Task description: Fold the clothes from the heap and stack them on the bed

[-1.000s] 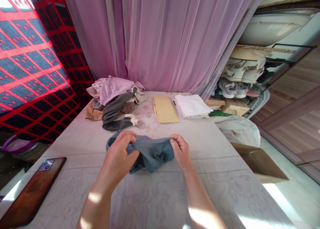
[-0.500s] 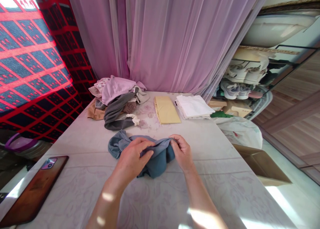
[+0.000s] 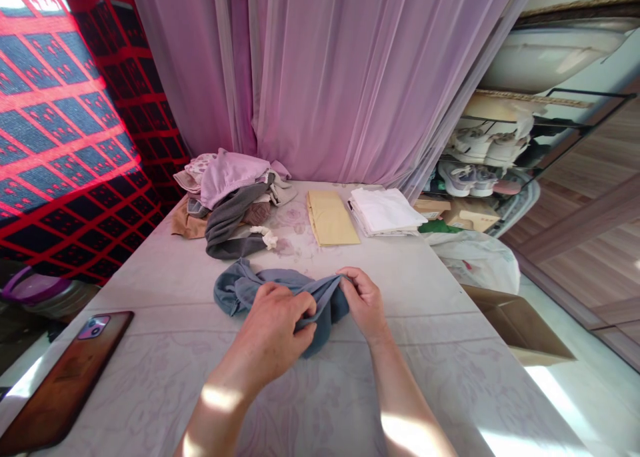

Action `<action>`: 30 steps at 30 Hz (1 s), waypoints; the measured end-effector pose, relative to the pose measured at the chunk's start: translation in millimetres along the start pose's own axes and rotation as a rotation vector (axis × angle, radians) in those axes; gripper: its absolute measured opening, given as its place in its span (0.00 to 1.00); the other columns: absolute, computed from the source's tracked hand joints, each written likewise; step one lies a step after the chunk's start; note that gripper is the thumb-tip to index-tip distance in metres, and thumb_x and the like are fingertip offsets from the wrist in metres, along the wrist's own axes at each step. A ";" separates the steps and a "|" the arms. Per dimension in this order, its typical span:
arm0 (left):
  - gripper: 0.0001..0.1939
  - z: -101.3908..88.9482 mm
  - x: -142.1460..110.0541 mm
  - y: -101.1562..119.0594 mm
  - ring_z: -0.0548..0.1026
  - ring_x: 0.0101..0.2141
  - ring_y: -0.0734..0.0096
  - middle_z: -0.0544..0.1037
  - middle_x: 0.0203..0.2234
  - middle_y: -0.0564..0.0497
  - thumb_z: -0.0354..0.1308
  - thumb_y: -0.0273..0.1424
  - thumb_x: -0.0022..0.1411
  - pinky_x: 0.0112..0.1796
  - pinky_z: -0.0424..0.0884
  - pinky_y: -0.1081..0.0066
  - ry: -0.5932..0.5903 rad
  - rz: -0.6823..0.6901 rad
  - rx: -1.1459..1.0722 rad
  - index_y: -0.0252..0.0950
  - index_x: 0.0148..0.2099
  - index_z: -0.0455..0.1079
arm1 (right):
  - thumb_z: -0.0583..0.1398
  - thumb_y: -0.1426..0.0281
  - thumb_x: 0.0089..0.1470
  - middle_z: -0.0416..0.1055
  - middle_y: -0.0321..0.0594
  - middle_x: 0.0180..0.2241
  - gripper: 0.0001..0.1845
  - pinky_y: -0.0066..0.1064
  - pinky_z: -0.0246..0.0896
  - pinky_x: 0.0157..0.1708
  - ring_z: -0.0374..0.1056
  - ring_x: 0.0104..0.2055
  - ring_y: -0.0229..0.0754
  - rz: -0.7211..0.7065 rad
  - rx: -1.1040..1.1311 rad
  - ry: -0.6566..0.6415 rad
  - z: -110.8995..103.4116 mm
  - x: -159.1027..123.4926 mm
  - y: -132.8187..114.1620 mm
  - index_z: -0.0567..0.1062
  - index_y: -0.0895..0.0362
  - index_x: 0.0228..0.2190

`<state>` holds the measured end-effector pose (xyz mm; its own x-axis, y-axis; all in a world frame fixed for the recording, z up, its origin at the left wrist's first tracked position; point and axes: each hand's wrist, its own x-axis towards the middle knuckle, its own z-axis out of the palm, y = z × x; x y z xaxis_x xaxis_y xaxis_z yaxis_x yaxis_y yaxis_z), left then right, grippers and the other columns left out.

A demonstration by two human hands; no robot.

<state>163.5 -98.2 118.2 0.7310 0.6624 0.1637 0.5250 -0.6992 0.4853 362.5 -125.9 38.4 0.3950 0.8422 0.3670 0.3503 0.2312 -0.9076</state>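
Note:
A crumpled blue-grey garment lies on the near middle of the table; its exact kind does not show. Its right edge is pinched between the thumb and fingers of my right hand, which lifts that corner a little. My left hand lies over the garment's middle, thumb and fingers closed on a fold of the cloth. Part of the garment is hidden beneath the left hand. Beyond it, a heap of clothes in pink, dark grey and brown sits at the back left.
A folded yellow cloth and a stack of white folded cloths lie at the back. A phone rests on the left edge. To the right stand a cardboard box, a plastic bag and a shoe rack. A purple curtain hangs behind.
My left hand has shifted slightly right and down across the garment, its fingers closing on a fold. The right hand keeps its pinch in nearly the same place.

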 end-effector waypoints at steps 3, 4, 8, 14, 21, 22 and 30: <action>0.03 -9.5 -3.8 -14.3 0.69 0.32 0.64 0.76 0.24 0.54 0.58 0.30 0.55 0.44 0.57 0.60 0.093 -0.065 0.116 0.43 0.34 0.72 | 0.57 0.62 0.54 0.72 0.35 0.27 0.11 0.28 0.62 0.31 0.65 0.28 0.37 0.008 -0.012 0.023 -4.9 1.8 -4.2 0.75 0.55 0.33; 0.03 -12.2 -5.1 -18.7 0.70 0.33 0.64 0.77 0.25 0.53 0.58 0.31 0.56 0.44 0.57 0.60 0.124 -0.086 0.141 0.43 0.33 0.73 | 0.58 0.61 0.54 0.72 0.35 0.26 0.11 0.28 0.61 0.29 0.64 0.26 0.36 0.008 -0.016 0.025 -6.1 2.2 -5.6 0.75 0.55 0.33; 0.03 -18.3 -8.1 -25.7 0.71 0.34 0.62 0.78 0.27 0.52 0.58 0.33 0.57 0.42 0.57 0.61 0.230 -0.154 0.200 0.43 0.31 0.73 | 0.58 0.62 0.53 0.71 0.34 0.25 0.11 0.27 0.59 0.27 0.62 0.24 0.35 -0.003 -0.015 0.005 -7.5 2.1 -8.0 0.76 0.55 0.33; 0.04 -14.4 -5.5 -13.8 0.68 0.28 0.68 0.74 0.25 0.55 0.57 0.28 0.54 0.32 0.56 0.69 0.283 -0.252 0.147 0.40 0.28 0.65 | 0.58 0.63 0.54 0.73 0.35 0.27 0.10 0.28 0.62 0.29 0.65 0.27 0.37 -0.009 -0.028 0.003 -5.9 2.0 -3.8 0.76 0.55 0.33; 0.10 -5.7 -11.8 0.2 0.61 0.18 0.75 0.64 0.16 0.60 0.61 0.35 0.51 0.23 0.47 0.72 -0.164 -0.211 -0.113 0.40 0.26 0.63 | 0.57 0.61 0.55 0.76 0.39 0.32 0.12 0.31 0.66 0.38 0.70 0.34 0.40 -0.003 -0.059 0.164 -2.3 2.7 4.3 0.76 0.55 0.34; 0.08 -4.5 -12.7 2.2 0.61 0.19 0.75 0.64 0.16 0.60 0.60 0.34 0.53 0.23 0.47 0.72 -0.185 -0.189 -0.124 0.40 0.27 0.64 | 0.57 0.62 0.56 0.76 0.39 0.33 0.12 0.32 0.66 0.39 0.70 0.35 0.40 -0.001 -0.061 0.174 -1.6 2.3 4.8 0.76 0.55 0.35; 0.06 2.5 -4.8 0.0 0.69 0.23 0.70 0.72 0.20 0.57 0.53 0.26 0.57 0.25 0.50 0.72 -0.182 -0.174 -0.093 0.43 0.32 0.69 | 0.57 0.62 0.57 0.78 0.41 0.38 0.14 0.35 0.66 0.44 0.72 0.42 0.43 -0.017 -0.069 0.163 -1.6 2.0 10.9 0.79 0.54 0.38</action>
<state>161.1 -102.0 115.3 0.7041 0.7054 -0.0817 0.6134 -0.5461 0.5706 368.4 -122.5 29.6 0.5189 0.7470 0.4156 0.4131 0.2065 -0.8869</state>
